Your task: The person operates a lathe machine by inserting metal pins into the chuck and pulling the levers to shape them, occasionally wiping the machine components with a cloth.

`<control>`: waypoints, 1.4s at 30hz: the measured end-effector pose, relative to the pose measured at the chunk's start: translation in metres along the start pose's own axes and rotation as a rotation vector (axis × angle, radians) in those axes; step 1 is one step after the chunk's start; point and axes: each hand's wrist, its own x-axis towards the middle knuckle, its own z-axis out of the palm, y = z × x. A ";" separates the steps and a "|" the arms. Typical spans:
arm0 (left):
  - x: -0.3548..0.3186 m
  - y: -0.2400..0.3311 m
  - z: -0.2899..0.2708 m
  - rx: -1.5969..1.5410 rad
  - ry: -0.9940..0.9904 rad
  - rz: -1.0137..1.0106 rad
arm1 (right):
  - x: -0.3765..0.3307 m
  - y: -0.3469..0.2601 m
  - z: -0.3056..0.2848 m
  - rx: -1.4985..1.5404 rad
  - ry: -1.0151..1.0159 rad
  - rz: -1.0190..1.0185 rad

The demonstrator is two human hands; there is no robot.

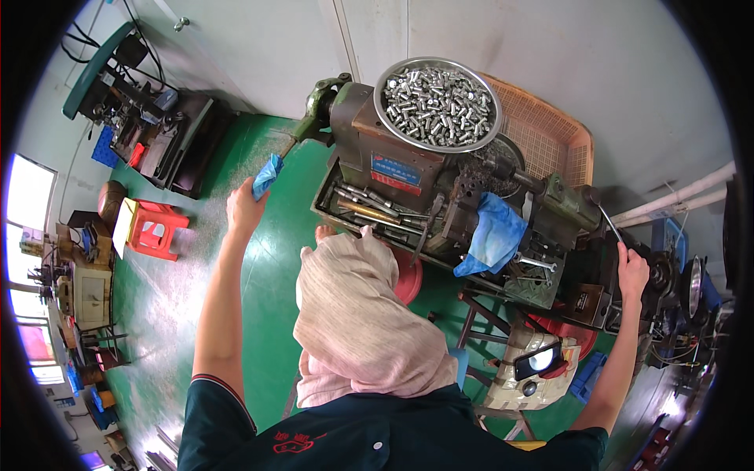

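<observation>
My left hand (246, 210) is closed round the lower end of a blue-wrapped lever handle (268, 176), which runs up to a green bracket (316, 111) at the left end of a small bench lathe (365, 145). At the lathe's right end, my right hand (631, 271) grips a thin metal lever (610, 223) joined to the green tailstock (572, 202). A round steel bowl (378, 102) full of short metal pins rests on top of the lathe. Over the lathe's front hangs a blue cloth (495, 235). A beige cloth (353, 314) covers my lap.
Metal rods and tools (369, 206) lie in the lathe's tray, and a wrench (536, 261) lies at its right. Behind stands a woven basket (550, 118). A phone (539, 360) rests on a padded stool (514, 385). A red stool (157, 229) and another machine (149, 118) stand left.
</observation>
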 end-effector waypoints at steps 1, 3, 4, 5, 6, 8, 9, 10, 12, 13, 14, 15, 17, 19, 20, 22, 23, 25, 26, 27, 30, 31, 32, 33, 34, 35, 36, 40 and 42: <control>0.000 0.001 0.000 -0.002 0.005 0.005 | 0.000 0.000 0.000 -0.003 -0.001 -0.001; 0.000 0.001 0.000 -0.005 0.009 0.012 | 0.000 0.001 0.001 -0.006 -0.004 -0.001; 0.000 0.001 0.000 -0.012 0.004 0.010 | 0.000 0.002 0.001 -0.008 -0.007 -0.003; 0.001 0.000 0.000 -0.019 -0.002 0.009 | 0.000 0.002 0.002 -0.008 -0.007 -0.001; 0.000 0.001 0.000 -0.019 -0.003 0.011 | 0.000 0.002 0.003 -0.009 -0.004 -0.005; 0.000 0.002 -0.001 -0.028 0.028 0.043 | 0.001 0.002 0.003 -0.010 -0.001 -0.007; -0.001 0.002 0.000 -0.029 0.027 0.044 | 0.001 0.001 0.002 -0.013 -0.009 0.001; -0.001 0.002 0.000 -0.029 0.029 0.043 | 0.001 0.001 0.002 -0.016 -0.016 0.009; -0.001 0.002 -0.001 -0.029 0.032 0.042 | 0.000 0.000 0.001 -0.019 -0.016 0.014; 0.000 0.002 -0.001 -0.032 0.024 0.037 | 0.000 0.000 0.001 -0.021 -0.016 0.017; 0.000 0.002 -0.001 -0.034 0.016 0.032 | 0.000 -0.001 0.001 -0.021 -0.016 0.017; 0.000 0.003 -0.002 -0.035 0.016 0.033 | 0.000 -0.001 0.000 -0.026 -0.023 0.019; -0.001 0.005 -0.003 -0.031 0.009 0.039 | 0.000 -0.001 0.000 -0.033 -0.029 0.022; -0.001 0.004 -0.002 -0.035 0.018 0.044 | 0.000 0.000 0.001 -0.022 -0.014 0.015; -0.001 0.004 -0.002 -0.038 0.027 0.049 | 0.000 0.000 0.001 -0.022 -0.014 0.016; -0.001 0.003 -0.002 -0.039 0.029 0.043 | 0.000 -0.001 0.001 -0.019 -0.020 0.026; -0.001 0.003 -0.002 -0.040 0.030 0.036 | 0.000 -0.001 0.000 -0.019 -0.019 0.026; -0.001 0.003 -0.001 -0.043 0.032 0.040 | 0.000 -0.001 -0.001 -0.012 -0.025 0.033; -0.001 0.003 -0.001 -0.046 0.033 0.044 | 0.000 -0.001 -0.001 -0.012 -0.024 0.033; -0.001 0.003 -0.001 -0.046 0.034 0.044 | 0.000 -0.001 -0.001 -0.017 -0.027 0.033; -0.002 0.003 0.000 -0.060 0.040 0.037 | 0.000 0.000 0.000 -0.020 -0.040 0.041; -0.002 0.003 0.000 -0.059 0.044 0.040 | 0.000 0.000 0.001 -0.018 -0.050 0.050; -0.002 0.003 0.000 -0.059 0.049 0.044 | 0.000 0.001 0.001 -0.018 -0.049 0.050; -0.002 0.003 0.000 -0.059 0.050 0.044 | 0.000 0.001 0.002 -0.018 -0.019 0.033; -0.002 0.002 0.001 -0.062 0.049 0.043 | -0.001 0.001 0.003 -0.018 0.011 0.017; -0.001 0.002 0.001 -0.066 0.048 0.042 | -0.001 0.001 0.003 -0.018 0.012 0.017; -0.001 0.002 0.000 -0.066 0.049 0.042 | -0.001 0.001 0.003 -0.022 0.011 0.021; -0.001 0.003 -0.001 -0.070 0.029 0.043 | -0.001 0.001 0.003 -0.020 0.002 0.026; -0.001 0.003 -0.001 -0.073 0.031 0.047 | -0.001 -0.002 0.000 -0.023 -0.023 0.038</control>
